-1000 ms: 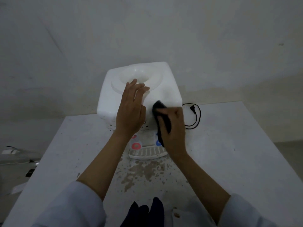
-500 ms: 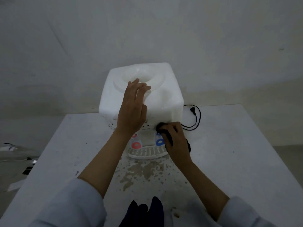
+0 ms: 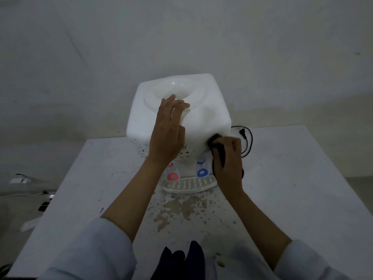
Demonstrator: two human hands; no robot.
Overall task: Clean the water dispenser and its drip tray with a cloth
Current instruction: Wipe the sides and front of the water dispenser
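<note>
A white tabletop water dispenser [image 3: 207, 116] stands at the back of a white table [image 3: 292, 188]. My left hand [image 3: 167, 130] lies flat on its top, fingers reaching the round bottle well. My right hand [image 3: 228, 160] grips a black cloth [image 3: 217, 144] and presses it against the dispenser's front right corner. Below are a red tap [image 3: 172, 175] and a blue tap [image 3: 201, 171], over the white slotted drip tray [image 3: 187, 185].
The dispenser's black power cord [image 3: 247, 138] lies coiled on the table right behind my right hand. Brown stains and specks [image 3: 181, 209] cover the table in front of the tray. Cables and small objects lie on the floor at left [image 3: 26, 184].
My right hand with the cloth went from the top front edge down the front, then right to the front right corner. The left hand stayed on top.
</note>
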